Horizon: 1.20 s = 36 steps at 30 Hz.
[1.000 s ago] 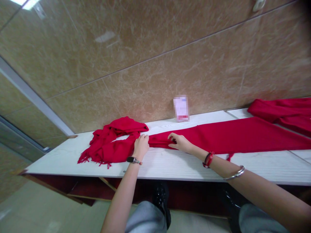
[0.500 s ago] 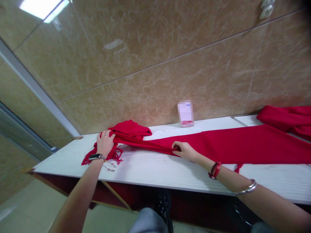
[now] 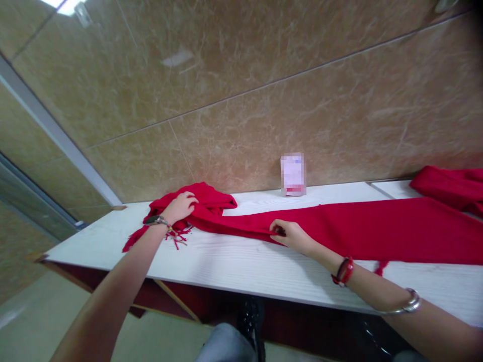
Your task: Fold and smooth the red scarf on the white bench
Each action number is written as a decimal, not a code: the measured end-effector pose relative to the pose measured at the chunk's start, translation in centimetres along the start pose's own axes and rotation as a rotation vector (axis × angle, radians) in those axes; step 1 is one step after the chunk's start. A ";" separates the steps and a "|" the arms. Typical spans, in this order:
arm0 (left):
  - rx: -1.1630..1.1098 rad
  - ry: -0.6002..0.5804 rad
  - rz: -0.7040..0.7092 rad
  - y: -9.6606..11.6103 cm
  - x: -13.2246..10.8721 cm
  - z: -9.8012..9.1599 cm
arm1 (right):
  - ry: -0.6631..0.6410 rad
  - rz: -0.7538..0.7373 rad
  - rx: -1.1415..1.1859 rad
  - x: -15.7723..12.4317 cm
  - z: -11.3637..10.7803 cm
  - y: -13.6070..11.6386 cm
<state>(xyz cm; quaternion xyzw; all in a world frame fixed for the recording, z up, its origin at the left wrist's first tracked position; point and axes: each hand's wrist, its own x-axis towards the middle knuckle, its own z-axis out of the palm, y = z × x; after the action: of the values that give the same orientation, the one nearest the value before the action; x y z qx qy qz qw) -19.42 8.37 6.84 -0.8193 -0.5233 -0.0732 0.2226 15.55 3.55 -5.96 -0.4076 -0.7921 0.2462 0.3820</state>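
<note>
A long red scarf (image 3: pixel 358 226) with fringe lies stretched along the white tabletop, its left end bunched into loose folds. My left hand (image 3: pixel 181 207) rests on the bunched end, fingers bent over the cloth and the thumb hidden. Tassels hang out below that wrist onto the table. Further right, my right hand (image 3: pixel 292 236) pinches the scarf's near edge between thumb and fingertips. Between the two hands the cloth is gathered into a narrow strip, while right of my right hand it spreads wide and flat.
A small pale box-like item (image 3: pixel 293 176), blurred out, stands against the tiled wall (image 3: pixel 241 130). More red cloth (image 3: pixel 453 186) lies heaped at the back right. The white table (image 3: pixel 226 266) has its front edge close to my legs, and a dark-red space lies under it.
My left hand has moved right and away from me over the bunched cloth. The strip between the hands hangs looser. My right hand keeps its pinch; the view has shifted slightly.
</note>
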 end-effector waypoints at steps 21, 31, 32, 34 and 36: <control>-0.182 -0.296 0.488 14.6 0.4 0.8 | -0.056 -0.083 -0.314 -0.9 -1.1 -2.2; -0.067 -0.226 0.415 17.1 -1.8 0.8 | -0.235 -0.012 -0.575 -1.8 -2.2 -3.4; -0.066 -0.218 0.397 17.4 -1.9 1.1 | -0.248 -0.001 -0.595 -1.9 -2.2 -3.6; -0.074 -0.207 0.375 17.7 -1.9 1.4 | -0.258 0.009 -0.614 -2.0 -2.2 -3.8; -0.100 -0.208 0.381 17.6 -1.9 1.6 | -0.244 -0.017 -0.601 -2.3 -2.3 -3.9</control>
<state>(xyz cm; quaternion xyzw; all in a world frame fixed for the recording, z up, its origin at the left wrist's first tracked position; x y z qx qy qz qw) -4.81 1.29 -0.29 -0.9165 -0.3749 0.0292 0.1363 16.47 -0.31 -2.83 -0.4630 -0.8726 0.0454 0.1488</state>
